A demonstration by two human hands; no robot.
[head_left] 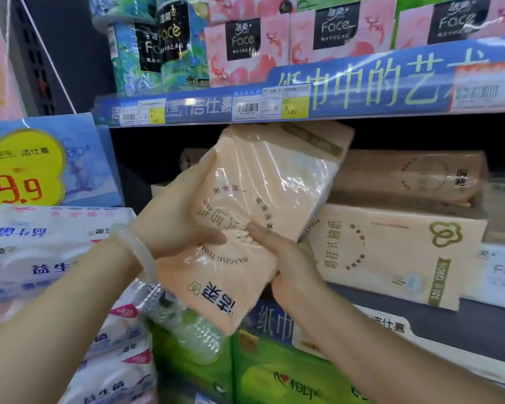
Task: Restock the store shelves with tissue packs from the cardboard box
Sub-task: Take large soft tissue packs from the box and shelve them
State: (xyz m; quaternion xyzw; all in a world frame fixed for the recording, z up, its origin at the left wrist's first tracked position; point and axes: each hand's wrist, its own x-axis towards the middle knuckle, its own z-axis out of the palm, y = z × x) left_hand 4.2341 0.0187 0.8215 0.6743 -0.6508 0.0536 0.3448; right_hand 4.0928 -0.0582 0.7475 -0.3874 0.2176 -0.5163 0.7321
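1. A yellow price sign [18,170] reading 9.9 stands beyond the left end of the middle shelf, above white-and-blue packs [41,243]. Both sit apart from the work and play no part in it.

2. The left hand [172,217] grasps the peach tissue pack [242,217] along its left side, fingers wrapped behind and thumb across the front. A clear bangle [134,252] sits on that wrist. In my judgement this hand carries the weight and steers the pack's far end.

3. The peach tissue pack is off the shelf, held tilted in mid-air, its upper end just under the front edge of the upper shelf [274,109] and aimed into the dark gap at the left end of the middle shelf. The tilt appears chosen to clear that edge and slide the pack in endways.

4. The right hand [289,258] grips the pack's lower right edge, thumb on the printed face, fingers underneath. It likely pushes from behind.

5. To the right, matching packs [391,252] lie flat and stacked on the middle shelf, the front one overhanging the shelf's front edge. The held pack evidently belongs beside them.

6. Green packs [274,368] fill the lower shelf. Pink packs [274,39] stand on the upper shelf.

7. The cardboard box is not in view.
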